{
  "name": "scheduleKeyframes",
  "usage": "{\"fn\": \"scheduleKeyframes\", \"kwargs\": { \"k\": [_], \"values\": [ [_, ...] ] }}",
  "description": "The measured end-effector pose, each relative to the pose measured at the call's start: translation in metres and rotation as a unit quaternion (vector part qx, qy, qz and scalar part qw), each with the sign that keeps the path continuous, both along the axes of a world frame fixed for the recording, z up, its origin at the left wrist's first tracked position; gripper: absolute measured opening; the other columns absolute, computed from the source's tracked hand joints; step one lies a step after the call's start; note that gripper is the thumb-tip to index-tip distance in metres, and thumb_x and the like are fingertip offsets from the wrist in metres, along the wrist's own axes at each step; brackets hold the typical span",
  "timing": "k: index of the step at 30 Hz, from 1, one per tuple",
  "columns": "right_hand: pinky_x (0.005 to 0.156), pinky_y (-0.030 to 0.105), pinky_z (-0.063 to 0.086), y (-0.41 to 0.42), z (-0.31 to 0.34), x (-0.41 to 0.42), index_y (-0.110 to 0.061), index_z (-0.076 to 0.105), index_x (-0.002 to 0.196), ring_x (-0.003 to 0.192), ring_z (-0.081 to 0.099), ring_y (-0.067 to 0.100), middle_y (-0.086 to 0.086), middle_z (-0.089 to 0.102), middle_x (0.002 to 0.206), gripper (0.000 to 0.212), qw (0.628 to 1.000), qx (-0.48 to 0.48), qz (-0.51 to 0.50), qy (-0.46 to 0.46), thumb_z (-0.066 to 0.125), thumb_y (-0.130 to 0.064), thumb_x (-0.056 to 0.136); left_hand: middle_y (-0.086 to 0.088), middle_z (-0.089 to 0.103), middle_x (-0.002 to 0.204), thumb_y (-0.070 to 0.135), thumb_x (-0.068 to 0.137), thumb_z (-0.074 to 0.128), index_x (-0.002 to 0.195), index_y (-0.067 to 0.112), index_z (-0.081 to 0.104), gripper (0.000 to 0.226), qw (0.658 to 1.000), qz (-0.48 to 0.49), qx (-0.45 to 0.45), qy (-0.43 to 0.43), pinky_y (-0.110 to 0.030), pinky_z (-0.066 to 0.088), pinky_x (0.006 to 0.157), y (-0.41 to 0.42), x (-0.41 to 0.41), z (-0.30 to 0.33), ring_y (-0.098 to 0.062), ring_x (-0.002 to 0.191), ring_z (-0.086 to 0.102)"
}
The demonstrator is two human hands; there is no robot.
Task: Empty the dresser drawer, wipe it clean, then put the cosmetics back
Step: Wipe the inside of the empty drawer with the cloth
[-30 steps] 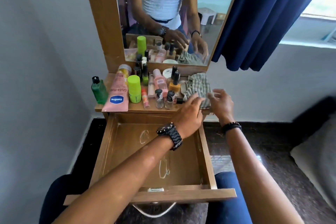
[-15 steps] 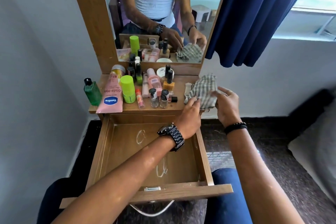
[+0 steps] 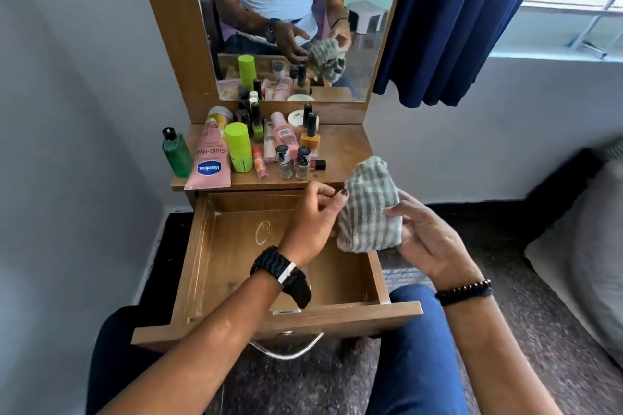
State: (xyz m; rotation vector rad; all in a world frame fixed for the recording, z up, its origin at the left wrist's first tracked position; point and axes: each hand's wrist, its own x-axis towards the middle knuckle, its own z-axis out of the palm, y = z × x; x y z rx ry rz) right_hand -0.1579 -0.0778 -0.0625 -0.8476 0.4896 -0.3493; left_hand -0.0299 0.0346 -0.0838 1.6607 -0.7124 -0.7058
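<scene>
Head view is showing both hands gathering a checked cloth (image 3: 370, 209) just above the drawer's (image 3: 232, 266) right rim: the right hand (image 3: 429, 239) is cupping it from the side and below with fingers curled around the bundle, and the left hand (image 3: 315, 216) is pinching its near edge between thumb and fingertips. Being soft, light and limp, the cloth is likely to sag and unfold unless it is bunched into a pad, so taking it across the middle in one palm looks the better hold for wiping. Below the left hand the drawer is standing pulled out and holding no items, only pale ring marks (image 3: 263, 233) on its wooden floor. Beyond both hands the cosmetics are crowding the tabletop's (image 3: 344, 148) left half: a pink tube (image 3: 210, 162), a green bottle (image 3: 175, 153), a lime stick (image 3: 238, 146) and small glass nail-polish bottles (image 3: 293, 162). Those bottles are probably fragile, smooth and easily toppled, so each is best taken around the body, not by the cap. Emptying appears done; wiping is seemingly next.
</scene>
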Motion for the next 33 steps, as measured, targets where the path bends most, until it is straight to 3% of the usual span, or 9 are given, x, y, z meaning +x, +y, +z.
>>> {"fn": "scheduleKeyframes", "kwargs": {
  "k": [3,7,10,12,17,23,28,30,33],
  "values": [
    [0.076,0.037,0.058,0.030,-0.009,0.006,-0.006,0.062,0.114,0.087,0.069,0.023,0.014,0.069,0.101,0.044,0.998,0.007,0.052,0.023,0.040,0.010,0.080,-0.002,0.058,0.110,0.032,0.092,0.051,0.119,0.020,0.045,0.030,0.997,-0.024,0.002,0.077,-0.039,0.050,0.090,0.021,0.000,-0.003,-0.015,0.101,0.058],
    [0.076,0.036,0.059,0.057,-0.023,0.020,-0.004,0.062,0.115,0.091,0.068,0.024,0.016,0.067,0.105,0.032,0.995,0.019,0.092,0.036,0.048,-0.001,0.086,-0.003,0.061,0.118,0.023,0.094,0.050,0.116,0.022,0.052,0.022,0.993,-0.007,-0.009,0.121,-0.034,0.048,0.096,0.048,0.006,-0.016,-0.013,0.107,0.059],
    [0.092,0.043,0.053,0.072,-0.031,0.035,-0.001,0.060,0.119,0.100,0.065,0.028,0.019,0.066,0.113,0.041,0.991,0.004,0.093,0.092,0.065,-0.019,0.082,-0.005,0.061,0.120,0.033,0.093,0.051,0.114,0.026,0.056,0.023,0.993,0.036,0.005,0.109,-0.041,0.047,0.098,0.067,0.014,-0.025,-0.016,0.109,0.060],
    [0.091,0.044,0.053,0.079,-0.034,0.046,-0.002,0.062,0.116,0.098,0.066,0.028,0.017,0.068,0.109,0.046,0.987,-0.024,0.097,0.126,0.069,-0.025,0.077,-0.002,0.064,0.117,0.032,0.093,0.051,0.118,0.022,0.057,0.028,0.995,0.059,0.017,0.075,-0.041,0.050,0.095,0.077,0.016,-0.027,-0.015,0.106,0.062],
    [0.087,0.043,0.055,0.082,-0.039,0.067,-0.003,0.064,0.109,0.093,0.069,0.026,0.015,0.070,0.104,0.026,0.982,-0.009,0.128,0.141,0.062,-0.019,0.089,0.004,0.062,0.117,0.030,0.093,0.051,0.125,0.024,0.051,0.033,0.995,0.093,-0.004,0.029,-0.032,0.052,0.089,0.089,0.019,-0.030,-0.009,0.103,0.062],
    [0.084,0.041,0.055,0.086,-0.049,0.086,-0.004,0.064,0.111,0.095,0.069,0.027,0.016,0.069,0.109,0.030,0.983,0.036,0.137,0.121,0.062,-0.020,0.086,-0.005,0.066,0.107,0.016,0.095,0.043,0.115,0.018,0.056,0.024,0.965,0.137,-0.051,0.216,-0.029,0.050,0.081,0.094,0.030,-0.032,-0.013,0.094,0.063],
    [0.082,0.041,0.056,0.086,-0.063,0.091,-0.005,0.059,0.118,0.092,0.069,0.026,0.015,0.069,0.106,0.039,0.976,0.050,0.180,0.110,0.063,-0.018,0.081,0.008,0.050,0.094,0.012,0.099,0.037,0.105,0.009,0.058,0.023,0.989,0.086,0.078,0.088,-0.007,0.044,0.079,0.100,0.041,-0.028,-0.004,0.090,0.054],
    [0.078,0.040,0.057,0.085,-0.068,0.094,-0.006,0.058,0.118,0.089,0.069,0.026,0.014,0.069,0.104,0.040,0.973,0.052,0.198,0.105,0.066,-0.017,0.081,-0.001,0.046,0.112,0.018,0.099,0.037,0.117,0.007,0.058,0.030,0.988,0.046,0.138,0.047,-0.024,0.038,0.103,0.104,0.049,-0.035,-0.015,0.111,0.050],
    [0.087,0.044,0.054,0.080,-0.074,0.105,-0.007,0.058,0.117,0.095,0.067,0.028,0.016,0.068,0.109,0.049,0.968,0.041,0.226,0.105,0.075,-0.021,0.073,-0.004,0.042,0.128,0.030,0.097,0.040,0.127,0.025,0.049,0.032,0.986,0.022,0.165,0.030,-0.040,0.040,0.105,0.115,0.057,-0.040,-0.018,0.118,0.049]
  ]
}}
